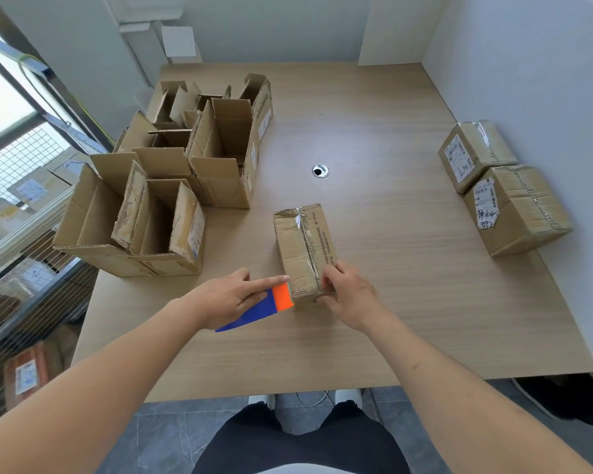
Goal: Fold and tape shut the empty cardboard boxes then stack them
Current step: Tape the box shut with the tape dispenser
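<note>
A closed cardboard box (303, 248) lies in the middle of the table (374, 302), with clear tape running along its top seam. My left hand (231, 297) grips a blue and orange tape dispenser (257, 307), index finger stretched along it, its orange head against the box's near left corner. My right hand (348, 294) grips the box's near end, fingers curled over the edge at the seam. Two taped boxes, one (476, 153) behind the other (517, 208), sit side by side at the table's right edge.
Several open, empty cardboard boxes (172, 179) crowd the left side of the table. A round cable hole (320, 170) sits mid-table. White walls close off the back and right. More parcels lie behind a wire rack (21, 200) on the left.
</note>
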